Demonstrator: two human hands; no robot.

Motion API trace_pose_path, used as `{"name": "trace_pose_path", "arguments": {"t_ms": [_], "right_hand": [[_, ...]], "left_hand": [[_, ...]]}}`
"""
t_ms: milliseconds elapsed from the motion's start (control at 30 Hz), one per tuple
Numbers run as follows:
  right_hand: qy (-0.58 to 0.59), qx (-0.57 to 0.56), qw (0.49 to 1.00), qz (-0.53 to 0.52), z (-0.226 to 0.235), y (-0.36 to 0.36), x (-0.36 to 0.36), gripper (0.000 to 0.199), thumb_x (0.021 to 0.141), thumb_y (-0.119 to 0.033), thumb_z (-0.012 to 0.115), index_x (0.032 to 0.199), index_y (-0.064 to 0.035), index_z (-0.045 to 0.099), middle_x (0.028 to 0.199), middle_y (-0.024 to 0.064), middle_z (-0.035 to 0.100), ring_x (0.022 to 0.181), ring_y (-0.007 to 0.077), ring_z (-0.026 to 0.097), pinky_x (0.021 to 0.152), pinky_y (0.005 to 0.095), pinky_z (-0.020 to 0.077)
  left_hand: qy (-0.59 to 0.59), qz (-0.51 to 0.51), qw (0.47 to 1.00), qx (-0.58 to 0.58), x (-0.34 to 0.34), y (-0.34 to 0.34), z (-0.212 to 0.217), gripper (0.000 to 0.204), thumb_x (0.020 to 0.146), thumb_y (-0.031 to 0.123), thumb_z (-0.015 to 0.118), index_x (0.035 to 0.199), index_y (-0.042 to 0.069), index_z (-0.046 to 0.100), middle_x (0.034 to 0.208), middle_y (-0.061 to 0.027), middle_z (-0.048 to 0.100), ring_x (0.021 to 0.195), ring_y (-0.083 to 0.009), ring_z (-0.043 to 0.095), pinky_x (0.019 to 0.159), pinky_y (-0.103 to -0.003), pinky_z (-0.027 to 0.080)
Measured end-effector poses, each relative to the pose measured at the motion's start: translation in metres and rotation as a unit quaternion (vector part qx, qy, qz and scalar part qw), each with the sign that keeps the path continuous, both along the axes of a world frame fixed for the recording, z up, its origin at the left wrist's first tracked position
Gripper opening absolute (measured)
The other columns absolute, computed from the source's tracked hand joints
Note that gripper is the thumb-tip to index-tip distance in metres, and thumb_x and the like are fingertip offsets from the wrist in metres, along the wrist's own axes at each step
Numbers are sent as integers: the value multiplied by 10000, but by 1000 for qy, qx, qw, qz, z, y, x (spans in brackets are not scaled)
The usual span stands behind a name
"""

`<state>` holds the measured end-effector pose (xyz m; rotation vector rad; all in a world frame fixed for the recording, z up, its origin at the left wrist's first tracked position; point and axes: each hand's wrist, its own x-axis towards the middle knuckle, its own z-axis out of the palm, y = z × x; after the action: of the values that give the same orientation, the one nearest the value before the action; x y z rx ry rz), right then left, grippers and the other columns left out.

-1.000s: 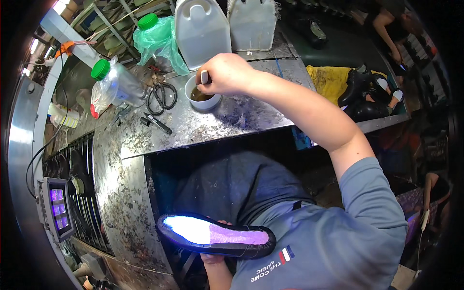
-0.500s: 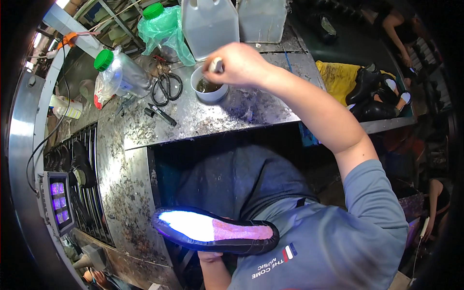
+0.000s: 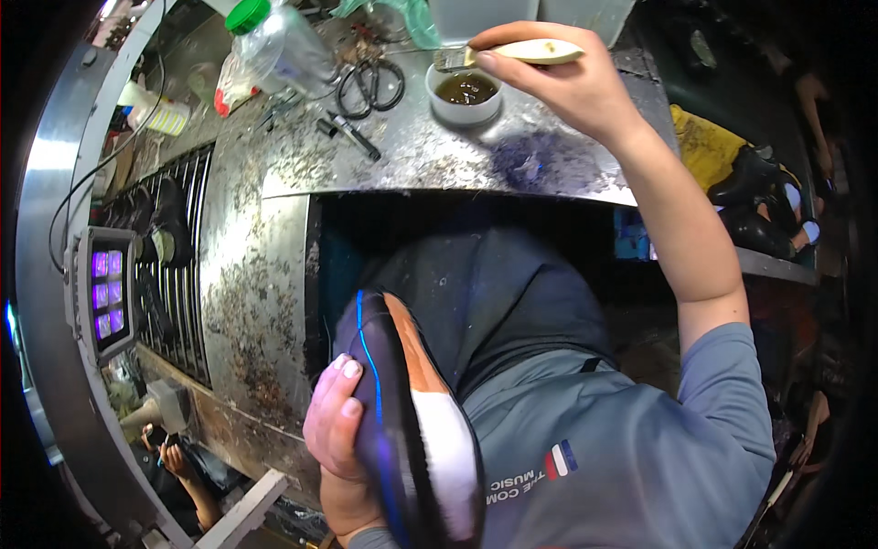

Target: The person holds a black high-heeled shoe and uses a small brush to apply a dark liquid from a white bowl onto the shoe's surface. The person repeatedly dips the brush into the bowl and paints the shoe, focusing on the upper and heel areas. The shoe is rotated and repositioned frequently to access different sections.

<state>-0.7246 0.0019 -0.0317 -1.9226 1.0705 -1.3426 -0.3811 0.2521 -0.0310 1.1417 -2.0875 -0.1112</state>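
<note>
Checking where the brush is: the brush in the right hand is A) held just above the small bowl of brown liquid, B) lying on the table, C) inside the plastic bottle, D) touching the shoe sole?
A: the right hand holds the brush with its bristles just over the bowl, while the left hand holds the shoe low at the lap.

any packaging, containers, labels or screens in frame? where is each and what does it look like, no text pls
Screen panel: left edge beside the metal bench, boxy grey frame, grid of glowing purple squares.
Clear plastic bottle: bench top, upper left, lying tilted, green cap.
Plastic bag: against that bottle, clear with a red patch.
Small bottle: far left of the bench, white and yellowish.
White cup: under the right hand and its brush, round, brown liquid inside.
</note>
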Motion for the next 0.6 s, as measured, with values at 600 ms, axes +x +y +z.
{"name": "trace_pose_path", "arguments": {"t_ms": [600], "right_hand": [[-125, 32, 940, 315, 0, 105, 92, 176, 827, -110, 830, 967, -29, 758, 873, 101, 757, 768, 231, 743, 694, 309, 586]], "left_hand": [[-301, -93, 949, 24, 19, 0, 65, 325, 980, 172, 612, 1288, 179, 510, 1228, -181, 659, 1086, -375, 683, 921, -517, 581]]}}
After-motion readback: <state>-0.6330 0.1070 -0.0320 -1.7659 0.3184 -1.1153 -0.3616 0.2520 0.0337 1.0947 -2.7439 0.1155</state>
